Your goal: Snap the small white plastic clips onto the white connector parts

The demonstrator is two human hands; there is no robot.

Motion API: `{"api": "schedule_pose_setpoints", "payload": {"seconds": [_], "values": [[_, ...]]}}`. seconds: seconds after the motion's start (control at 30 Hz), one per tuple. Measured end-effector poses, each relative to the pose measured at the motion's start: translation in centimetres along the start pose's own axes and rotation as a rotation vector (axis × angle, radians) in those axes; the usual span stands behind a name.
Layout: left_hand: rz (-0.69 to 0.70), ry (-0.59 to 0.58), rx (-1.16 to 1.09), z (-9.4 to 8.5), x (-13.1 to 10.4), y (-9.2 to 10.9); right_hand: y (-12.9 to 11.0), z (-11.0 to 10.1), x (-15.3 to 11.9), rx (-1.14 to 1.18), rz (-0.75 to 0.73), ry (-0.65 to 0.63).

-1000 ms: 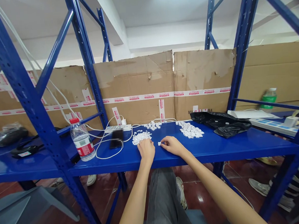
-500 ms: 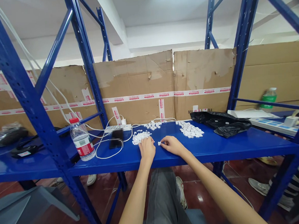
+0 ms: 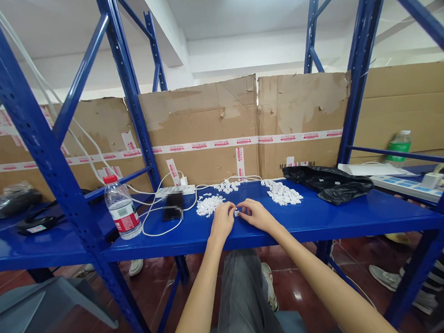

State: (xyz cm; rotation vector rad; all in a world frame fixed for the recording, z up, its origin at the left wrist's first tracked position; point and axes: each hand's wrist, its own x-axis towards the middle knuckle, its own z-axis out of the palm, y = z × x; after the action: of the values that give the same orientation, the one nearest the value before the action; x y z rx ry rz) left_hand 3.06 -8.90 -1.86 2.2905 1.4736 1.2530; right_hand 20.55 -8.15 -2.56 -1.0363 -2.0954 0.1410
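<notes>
My left hand [image 3: 224, 219] and my right hand [image 3: 255, 215] meet over the middle of the blue shelf, fingertips almost touching. Between them is a small white plastic piece [image 3: 236, 213], pinched by my right thumb and fingers. My left fingers are closed at the same piece; anything tiny in them is hidden. Beside my left hand lies a pile of small white pieces [image 3: 208, 205]. Behind it is a smaller heap of white pieces [image 3: 227, 186]. Off to the right of my right hand spreads a pile of larger white pieces [image 3: 284, 192].
A water bottle with a red cap [image 3: 122, 209] stands at the left, near a dark phone [image 3: 172, 206] and white cables. A power strip [image 3: 176, 190] lies behind. A black plastic bag [image 3: 329, 182] lies at the right. Cardboard [image 3: 203, 117] walls the back; blue posts flank the shelf.
My left hand has moved right, away from the pile of small white pieces, to meet my right hand. My right hand keeps holding its white piece and has shifted only slightly.
</notes>
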Motion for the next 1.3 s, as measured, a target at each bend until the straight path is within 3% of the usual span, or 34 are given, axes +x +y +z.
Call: {"api": "schedule_pose_setpoints", "payload": {"seconds": [0.37, 0.6, 0.9, 1.3], "values": [[0.024, 0.015, -0.23, 0.9, 0.2, -1.1, 0.1, 0.0, 0.0, 0.053, -0.088, 0.059], [-0.017, 0.084, -0.145, 0.6, 0.2, -1.3, 0.3, 0.1, 0.1, 0.02, -0.098, 0.043], [0.036, -0.05, -0.057, 0.9, -0.1, -1.2, 0.5, 0.4, 0.1, -0.033, -0.113, 0.001], [0.054, -0.074, -0.001, 0.5, -0.1, -1.0, 0.5, 0.5, 0.1, -0.059, -0.114, -0.011]]}}
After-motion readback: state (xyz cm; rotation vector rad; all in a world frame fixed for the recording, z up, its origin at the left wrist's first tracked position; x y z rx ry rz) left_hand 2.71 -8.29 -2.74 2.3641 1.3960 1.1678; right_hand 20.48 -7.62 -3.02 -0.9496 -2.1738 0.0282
